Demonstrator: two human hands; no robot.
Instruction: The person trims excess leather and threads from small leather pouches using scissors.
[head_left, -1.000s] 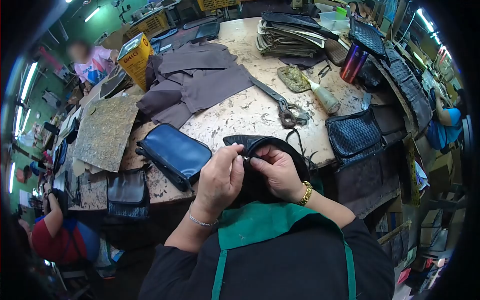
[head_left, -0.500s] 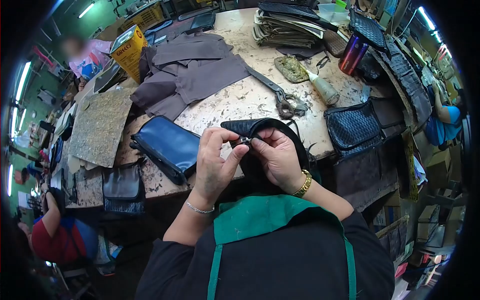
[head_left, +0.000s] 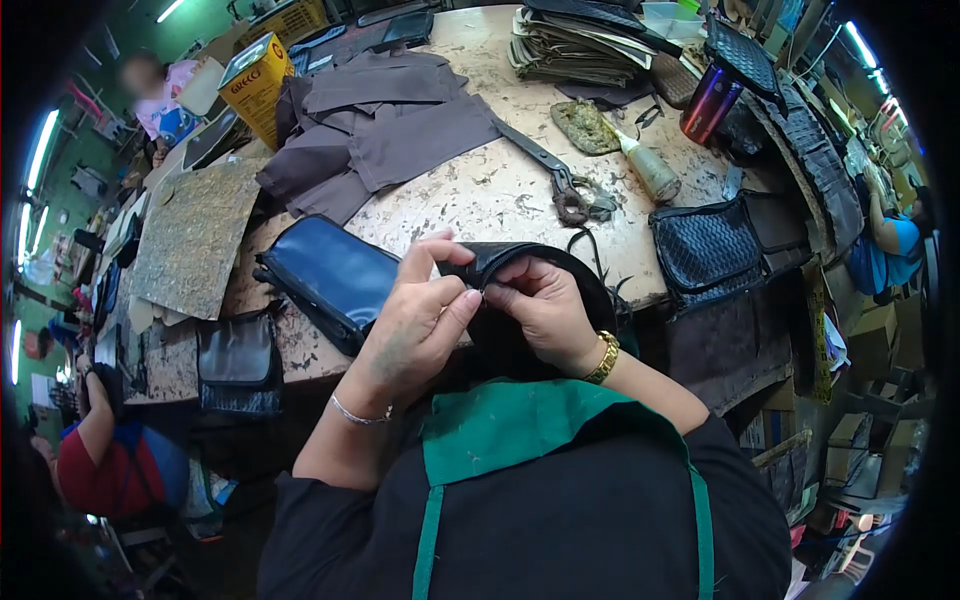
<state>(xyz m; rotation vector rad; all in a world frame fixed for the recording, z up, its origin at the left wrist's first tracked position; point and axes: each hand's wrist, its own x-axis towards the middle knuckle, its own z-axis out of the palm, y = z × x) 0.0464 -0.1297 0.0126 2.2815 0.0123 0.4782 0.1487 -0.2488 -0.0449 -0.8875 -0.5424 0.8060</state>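
A black leather bag (head_left: 575, 262) with a curved edge is held over the table's front edge, just ahead of my body. My right hand (head_left: 545, 310) grips its edge between thumb and fingers. Against the same edge, my left hand (head_left: 420, 315) is closed in a pinch, thumb and fingertips almost touching those of my right hand. What lies in that pinch is small and mostly hidden by the fingers. Left of my left hand lies a shiny dark blue-black bag (head_left: 335, 275).
Large scissors (head_left: 560, 180), a glue-crusted pad (head_left: 585, 127) and a bottle (head_left: 652, 172) lie ahead. Dark fabric pieces (head_left: 385, 130) spread back left. A woven black bag (head_left: 705, 250) is at right, a rough board (head_left: 195, 230) at left. Other people sit around the table.
The small shiny metal piece between my fingertips is now covered. My left hand has shifted slightly left and down, its fingers curled closer. My right hand stays at the bag's edge.
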